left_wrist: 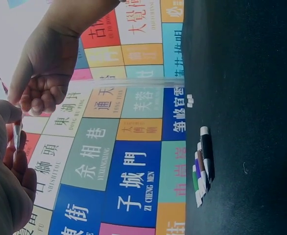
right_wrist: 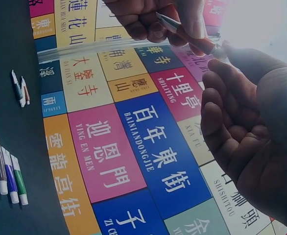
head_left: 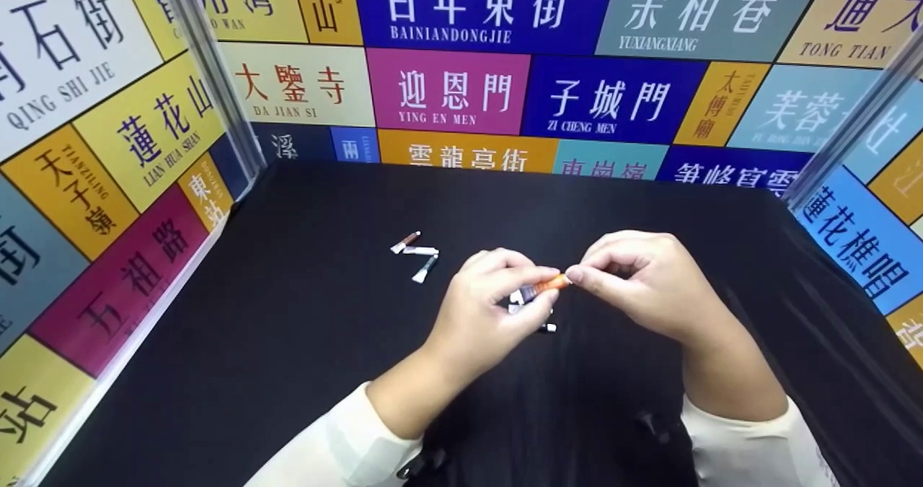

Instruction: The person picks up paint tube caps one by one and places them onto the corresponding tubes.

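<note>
An orange paint tube (head_left: 549, 283) with a white crimped end is held above the black table between the thumb and fingers of my left hand (head_left: 482, 296). My right hand (head_left: 649, 281) meets it from the right, thumb and forefinger pinching the capped end. In the right wrist view the tube (right_wrist: 185, 34) slants down toward the right hand (right_wrist: 251, 112), and its pale cap is mostly covered by those fingertips. The left wrist view shows the tube edge-on at the left hand's (left_wrist: 6, 161) fingertips.
Small paint tubes (head_left: 425, 269) lie in a loose group left of the hands. Black, brown, purple and green tubes (right_wrist: 18, 180) lie side by side, partly hidden under my left hand in the head view. Small white pieces (left_wrist: 190, 101) lie beyond them. Sign-covered panels (head_left: 443, 90) enclose the table.
</note>
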The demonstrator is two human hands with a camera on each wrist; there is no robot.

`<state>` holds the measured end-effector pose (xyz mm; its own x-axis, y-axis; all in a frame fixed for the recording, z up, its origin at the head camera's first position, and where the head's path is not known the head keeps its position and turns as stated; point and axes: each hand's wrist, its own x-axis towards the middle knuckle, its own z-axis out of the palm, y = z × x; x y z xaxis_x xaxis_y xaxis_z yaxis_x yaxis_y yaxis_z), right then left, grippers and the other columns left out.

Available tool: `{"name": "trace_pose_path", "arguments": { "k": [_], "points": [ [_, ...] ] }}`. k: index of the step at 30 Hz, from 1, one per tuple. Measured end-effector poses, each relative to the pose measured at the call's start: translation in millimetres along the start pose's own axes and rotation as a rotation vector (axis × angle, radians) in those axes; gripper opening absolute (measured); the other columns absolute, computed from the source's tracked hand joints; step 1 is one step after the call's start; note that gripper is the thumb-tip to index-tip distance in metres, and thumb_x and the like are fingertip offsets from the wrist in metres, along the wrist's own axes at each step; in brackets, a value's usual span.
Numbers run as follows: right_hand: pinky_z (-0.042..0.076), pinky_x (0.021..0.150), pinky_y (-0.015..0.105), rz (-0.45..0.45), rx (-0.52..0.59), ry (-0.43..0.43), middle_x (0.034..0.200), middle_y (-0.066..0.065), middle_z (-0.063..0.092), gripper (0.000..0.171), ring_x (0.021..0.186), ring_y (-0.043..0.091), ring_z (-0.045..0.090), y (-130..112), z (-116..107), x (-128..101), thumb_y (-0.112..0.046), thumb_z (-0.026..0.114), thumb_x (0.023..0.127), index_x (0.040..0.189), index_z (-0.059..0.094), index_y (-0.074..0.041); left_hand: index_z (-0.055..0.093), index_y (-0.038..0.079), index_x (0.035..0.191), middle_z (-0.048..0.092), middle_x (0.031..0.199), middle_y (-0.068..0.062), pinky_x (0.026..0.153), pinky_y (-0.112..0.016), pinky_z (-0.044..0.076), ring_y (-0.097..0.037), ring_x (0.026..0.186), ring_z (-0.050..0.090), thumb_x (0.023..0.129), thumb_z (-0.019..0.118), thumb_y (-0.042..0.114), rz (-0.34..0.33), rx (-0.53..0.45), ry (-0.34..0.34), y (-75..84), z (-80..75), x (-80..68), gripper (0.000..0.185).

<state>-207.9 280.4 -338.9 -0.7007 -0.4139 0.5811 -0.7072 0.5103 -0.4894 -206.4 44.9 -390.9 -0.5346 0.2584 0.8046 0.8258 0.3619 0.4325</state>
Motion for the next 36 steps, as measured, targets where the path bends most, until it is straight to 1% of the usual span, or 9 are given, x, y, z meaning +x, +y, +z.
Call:
{"name": "trace_pose_path", "arguments": {
  "k": [4, 8, 10, 12, 14, 17, 23, 31, 36],
  "points": [
    [0.05, 0.063, 0.016, -0.008, 0.023, 0.009, 0.09, -0.007, 0.079, 0.015, 0.073, 0.002, 0.064, 1.1, -2.9, -1.0, -0.007, 0.083, 0.091, 0.095, 0.084, -0.021, 0.086, 0.022, 0.109, 0.078, 0.097, 0.008, 0.086, -0.026, 0.053, -0.011, 0.094, 0.069, 0.093, 0.083, 0.022, -0.001, 0.004, 0.009, -0.3, -0.2, 0.2, 0.016],
    [0.056, 0.073, 0.015, -0.099, 0.13, 0.022, 0.101, 0.005, 0.078, 0.031, 0.082, 0.008, 0.068, 1.9, -5.3, -1.3, 0.007, 0.084, 0.084, 0.109, 0.082, -0.01, 0.086, 0.022, 0.109, 0.078, 0.096, 0.008, 0.086, -0.026, 0.054, -0.011, 0.093, 0.069, 0.093, 0.083, 0.022, -0.001, 0.011, 0.017, -1.0, -0.1, 0.6, 0.016],
    [0.057, 0.078, 0.017, -0.16, 0.158, 0.023, 0.104, 0.008, 0.077, 0.037, 0.087, 0.012, 0.069, 1.6, -5.8, -0.9, 0.012, 0.085, 0.079, 0.11, 0.081, -0.007, 0.086, 0.022, 0.109, 0.078, 0.096, 0.008, 0.087, -0.026, 0.054, -0.011, 0.093, 0.069, 0.093, 0.083, 0.022, 0.001, 0.012, 0.018, -1.3, -0.1, 0.7, 0.016],
    [0.056, 0.081, 0.017, -0.209, 0.148, 0.024, 0.105, 0.008, 0.077, 0.039, 0.089, 0.014, 0.068, 1.2, -5.9, -0.2, 0.013, 0.087, 0.076, 0.109, 0.081, -0.008, 0.086, 0.022, 0.109, 0.078, 0.096, 0.008, 0.086, -0.026, 0.054, -0.01, 0.092, 0.069, 0.094, 0.083, 0.022, 0.003, 0.009, 0.022, -1.4, -0.3, 0.7, 0.016],
    [0.054, 0.082, 0.016, -0.237, 0.115, 0.027, 0.104, 0.006, 0.077, 0.039, 0.091, 0.013, 0.068, 1.0, -5.7, 0.5, 0.012, 0.088, 0.075, 0.106, 0.082, -0.01, 0.086, 0.022, 0.109, 0.078, 0.096, 0.008, 0.086, -0.026, 0.054, -0.011, 0.092, 0.069, 0.094, 0.083, 0.022, 0.005, 0.006, 0.025, -1.4, -0.4, 0.5, 0.016],
    [0.052, 0.081, 0.014, -0.248, 0.083, 0.017, 0.101, 0.005, 0.077, 0.036, 0.093, 0.011, 0.069, 0.8, -4.8, 1.3, 0.01, 0.089, 0.076, 0.104, 0.083, -0.012, 0.086, 0.022, 0.109, 0.078, 0.096, 0.007, 0.085, -0.026, 0.053, -0.011, 0.091, 0.069, 0.094, 0.083, 0.022, 0.008, 0.002, 0.027, -1.4, -0.4, 0.3, 0.016],
    [0.052, 0.078, 0.014, -0.217, 0.058, 0.0, 0.097, 0.001, 0.079, 0.03, 0.089, 0.009, 0.07, -0.2, -2.6, 1.4, 0.005, 0.088, 0.08, 0.102, 0.084, -0.016, 0.086, 0.021, 0.109, 0.078, 0.096, 0.007, 0.086, -0.026, 0.054, -0.011, 0.092, 0.069, 0.093, 0.083, 0.022, 0.01, 0.009, 0.017, -0.8, -0.3, 0.2, 0.016],
    [0.051, 0.071, 0.015, -0.069, 0.007, -0.013, 0.091, -0.008, 0.079, 0.017, 0.082, 0.003, 0.069, -1.4, 0.5, 0.1, -0.008, 0.087, 0.088, 0.093, 0.083, -0.024, 0.086, 0.021, 0.109, 0.078, 0.097, 0.008, 0.085, -0.025, 0.053, -0.012, 0.093, 0.068, 0.093, 0.083, 0.022, -0.008, 0.002, 0.009, 0.3, 0.0, -1.2, 0.017],
    [0.051, 0.069, 0.017, -0.017, -0.027, -0.008, 0.087, -0.013, 0.077, 0.014, 0.079, 0.002, 0.067, -0.7, 2.3, 0.2, -0.013, 0.086, 0.091, 0.087, 0.082, -0.026, 0.086, 0.021, 0.109, 0.078, 0.096, 0.008, 0.085, -0.025, 0.054, -0.011, 0.093, 0.068, 0.093, 0.083, 0.022, -0.014, -0.01, 0.007, -0.2, 0.9, -1.6, 0.016]
  ]
}}
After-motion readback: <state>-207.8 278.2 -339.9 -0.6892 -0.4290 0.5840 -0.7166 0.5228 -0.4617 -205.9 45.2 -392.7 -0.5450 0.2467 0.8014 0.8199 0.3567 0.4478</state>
